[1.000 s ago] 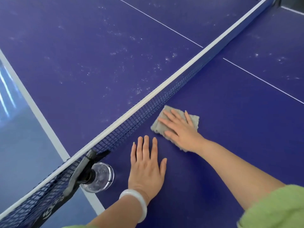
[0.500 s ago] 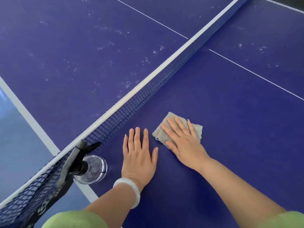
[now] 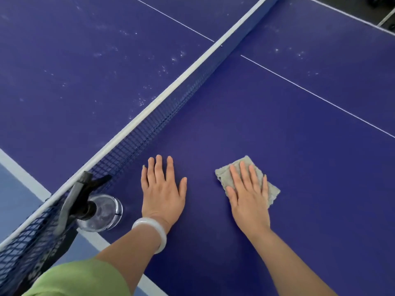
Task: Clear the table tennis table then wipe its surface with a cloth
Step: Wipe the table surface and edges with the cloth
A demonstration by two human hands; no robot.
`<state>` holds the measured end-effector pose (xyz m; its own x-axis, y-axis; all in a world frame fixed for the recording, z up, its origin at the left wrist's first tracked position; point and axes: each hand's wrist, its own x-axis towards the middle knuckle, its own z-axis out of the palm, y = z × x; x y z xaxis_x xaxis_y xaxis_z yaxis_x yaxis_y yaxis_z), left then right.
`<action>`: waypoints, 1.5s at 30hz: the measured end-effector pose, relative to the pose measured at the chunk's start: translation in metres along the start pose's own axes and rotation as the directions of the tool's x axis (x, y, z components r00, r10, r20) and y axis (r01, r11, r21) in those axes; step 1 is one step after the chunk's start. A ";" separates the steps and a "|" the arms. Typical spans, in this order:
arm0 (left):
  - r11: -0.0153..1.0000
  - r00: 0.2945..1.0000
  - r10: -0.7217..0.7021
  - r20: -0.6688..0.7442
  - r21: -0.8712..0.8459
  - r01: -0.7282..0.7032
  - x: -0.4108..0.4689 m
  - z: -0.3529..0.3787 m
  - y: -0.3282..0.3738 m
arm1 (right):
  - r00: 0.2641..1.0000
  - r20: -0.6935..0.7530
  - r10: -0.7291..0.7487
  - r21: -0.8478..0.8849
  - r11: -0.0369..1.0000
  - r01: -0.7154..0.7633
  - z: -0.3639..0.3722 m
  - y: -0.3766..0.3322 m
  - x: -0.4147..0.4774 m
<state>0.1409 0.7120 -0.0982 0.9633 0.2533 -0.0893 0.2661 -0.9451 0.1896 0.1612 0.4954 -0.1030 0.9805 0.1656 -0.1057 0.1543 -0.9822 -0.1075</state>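
Maybe a quarter wiped: flat right hand point(image 3: 249, 201) presses the folded grey cloth point(image 3: 222, 174), left hand point(image 3: 163, 194) lies flat, white dust specks point(image 3: 162, 69) remain at 11 o'clock.

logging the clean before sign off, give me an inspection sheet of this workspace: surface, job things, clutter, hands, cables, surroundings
surface: dark blue table tennis table top, white specks beyond the blue mesh net; near patch looks clean
job's things: folded grey-beige cloth flat on the near half
clutter: clear plastic spray bottle with dark trigger, standing beside the net at the table's edge
grippers: left hand flat on the table, fingers straight; right hand pressing flat on the cloth
cables: nothing seen
surroundings: blue floor at left
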 end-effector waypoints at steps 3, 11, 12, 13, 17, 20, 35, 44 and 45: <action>0.992 0.999 0.032 0.006 -0.122 -0.031 0.001 -0.005 -0.007 | 1.000 -0.011 0.001 0.015 1.000 0.000 0.000 0.002 -0.001; 0.980 0.978 0.195 0.071 -0.043 -0.193 -0.080 -0.007 -0.028 | 1.000 0.006 0.005 0.018 1.000 -0.005 0.002 0.002 0.000; 0.978 0.977 0.205 0.059 -0.034 -0.204 -0.088 -0.005 -0.032 | 1.000 0.013 0.013 0.014 1.000 -0.013 0.001 0.002 0.001; 0.977 0.976 0.213 0.044 -0.020 -0.212 -0.093 -0.002 -0.034 | 0.999 0.021 0.024 0.018 1.000 -0.025 0.000 0.001 0.001; 0.976 0.978 0.206 0.015 0.070 -0.207 -0.096 0.006 -0.035 | 0.996 0.038 -0.081 0.060 0.995 0.079 0.002 -0.026 -0.028; 0.975 0.980 0.200 0.019 0.096 -0.201 -0.096 0.009 -0.035 | 0.942 0.066 -0.329 0.030 0.944 0.327 0.012 -0.036 -0.099; 0.979 0.981 0.196 -0.005 0.066 -0.195 -0.098 0.009 -0.034 | 0.992 -0.017 0.124 0.010 0.992 -0.124 0.020 -0.065 -0.157; 0.974 0.979 0.203 0.020 0.099 -0.204 -0.097 0.009 -0.036 | 0.819 -0.049 0.572 0.095 0.819 -0.566 0.023 0.024 -0.255; 0.973 0.978 0.206 0.024 0.098 -0.207 -0.097 0.009 -0.035 | 0.722 -0.029 0.692 0.149 0.717 -0.681 0.021 0.017 -0.250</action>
<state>0.0374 0.7190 -0.1048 0.9962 0.0485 -0.0719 0.0561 -0.9926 0.1076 -0.0835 0.4387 -0.0995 0.8178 -0.5625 -0.1218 -0.5754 -0.8036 -0.1522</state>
